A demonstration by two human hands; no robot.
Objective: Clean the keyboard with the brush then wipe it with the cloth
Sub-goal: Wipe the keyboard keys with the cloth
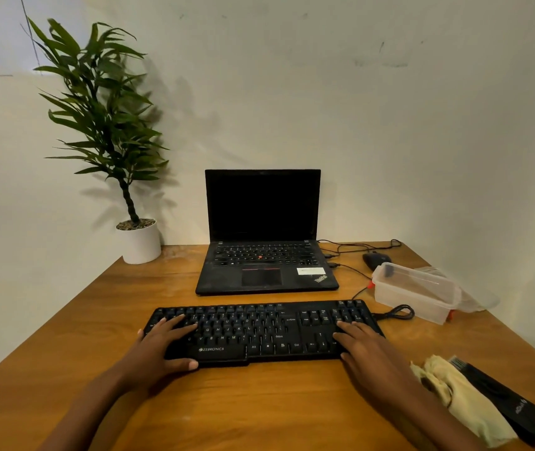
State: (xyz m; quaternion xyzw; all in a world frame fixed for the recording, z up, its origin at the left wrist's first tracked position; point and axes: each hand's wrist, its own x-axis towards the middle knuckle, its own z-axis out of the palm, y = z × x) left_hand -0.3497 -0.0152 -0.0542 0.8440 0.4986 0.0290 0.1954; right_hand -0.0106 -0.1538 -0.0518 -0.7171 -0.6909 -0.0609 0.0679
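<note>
Since both my left hand and right hand lie spread flat on the ends of the black plastic keyboard mid-desk, holding nothing, I'd guess it's light, rigid, a bit slidey, so pinning one end while brushing seems best.

one keyboard, one laptop, two hands

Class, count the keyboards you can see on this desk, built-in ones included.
2: the black keyboard under both hands at the front, and the laptop's own keyboard behind it. None seems hidden.
</note>
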